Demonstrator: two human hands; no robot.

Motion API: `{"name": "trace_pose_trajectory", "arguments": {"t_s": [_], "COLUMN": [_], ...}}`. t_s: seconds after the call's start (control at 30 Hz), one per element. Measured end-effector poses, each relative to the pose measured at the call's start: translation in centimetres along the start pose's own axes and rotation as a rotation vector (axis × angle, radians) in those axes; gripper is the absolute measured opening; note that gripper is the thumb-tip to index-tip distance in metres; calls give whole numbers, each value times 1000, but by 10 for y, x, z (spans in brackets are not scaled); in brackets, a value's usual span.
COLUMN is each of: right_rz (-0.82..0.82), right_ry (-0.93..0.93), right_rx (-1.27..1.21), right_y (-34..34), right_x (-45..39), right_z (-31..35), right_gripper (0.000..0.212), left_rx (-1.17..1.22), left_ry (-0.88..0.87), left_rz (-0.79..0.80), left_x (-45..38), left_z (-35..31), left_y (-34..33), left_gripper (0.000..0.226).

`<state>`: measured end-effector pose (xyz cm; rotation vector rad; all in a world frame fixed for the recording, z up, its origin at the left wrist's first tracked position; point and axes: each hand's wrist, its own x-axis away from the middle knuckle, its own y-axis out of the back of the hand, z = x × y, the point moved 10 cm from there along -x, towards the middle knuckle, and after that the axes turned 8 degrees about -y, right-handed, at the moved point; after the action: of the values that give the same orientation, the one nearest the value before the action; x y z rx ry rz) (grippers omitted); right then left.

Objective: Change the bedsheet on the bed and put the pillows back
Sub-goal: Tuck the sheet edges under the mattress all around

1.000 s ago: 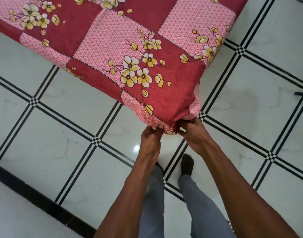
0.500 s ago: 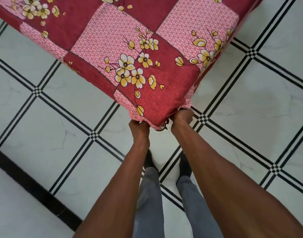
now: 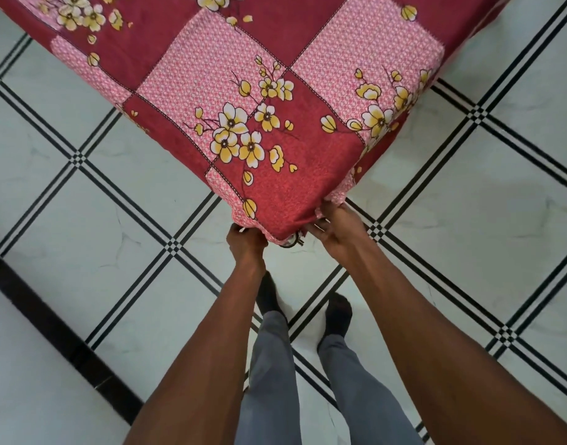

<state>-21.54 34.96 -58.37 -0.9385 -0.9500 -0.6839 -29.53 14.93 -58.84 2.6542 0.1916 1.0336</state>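
Observation:
A red and pink patchwork bedsheet (image 3: 275, 91) with yellow flowers covers the corner of the bed, which points toward me. My left hand (image 3: 245, 244) grips the sheet's edge under the corner on the left side. My right hand (image 3: 335, 231) pinches the gathered fabric on the corner's right side. A small dark metal part (image 3: 293, 244) shows just below the corner between my hands. No pillows are in view.
White floor tiles with black double lines (image 3: 173, 248) surround the bed corner. My legs in grey trousers (image 3: 272, 380) and dark socks stand right below the corner. A black border strip (image 3: 51, 322) crosses the floor at lower left.
My hands have moved apart along the corner's underside and the bunched fabric has been pulled tighter under it. The view has shifted closer over the corner.

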Motion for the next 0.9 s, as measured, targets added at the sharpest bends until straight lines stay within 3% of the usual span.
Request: {"name": "trace_pose_trajectory", "arguments": {"t_s": [0.13, 0.23, 0.3, 0.43, 0.53, 0.67, 0.8, 0.9], "right_rz": [-93, -152, -184, -299, -361, -423, -147, -28], "right_ry": [-64, -44, -8, 57, 65, 172, 5, -88], "right_rx": [2, 86, 185, 337, 263, 237, 177, -10], "right_y": [10, 11, 10, 16, 17, 15, -9, -10], "right_x": [-10, -10, -8, -3, -2, -2, -1, 6], "right_z": [4, 14, 21, 27, 17, 25, 1, -2], "right_gripper": [27, 28, 28, 25, 20, 31, 35, 23], "left_rx": [143, 330, 355, 73, -35, -42, 234, 464], "left_ry": [83, 150, 149, -43, -113, -68, 101, 185], "left_rz": [174, 323, 367, 252, 118, -7, 240, 152], "left_x": [12, 27, 29, 15, 4, -3, 13, 20], "left_z": [-1, 3, 6, -9, -21, -24, -12, -4], "left_y": [-8, -12, -11, -11, -8, 2, -19, 2], "left_gripper": [26, 50, 54, 24, 19, 18, 28, 29]}}
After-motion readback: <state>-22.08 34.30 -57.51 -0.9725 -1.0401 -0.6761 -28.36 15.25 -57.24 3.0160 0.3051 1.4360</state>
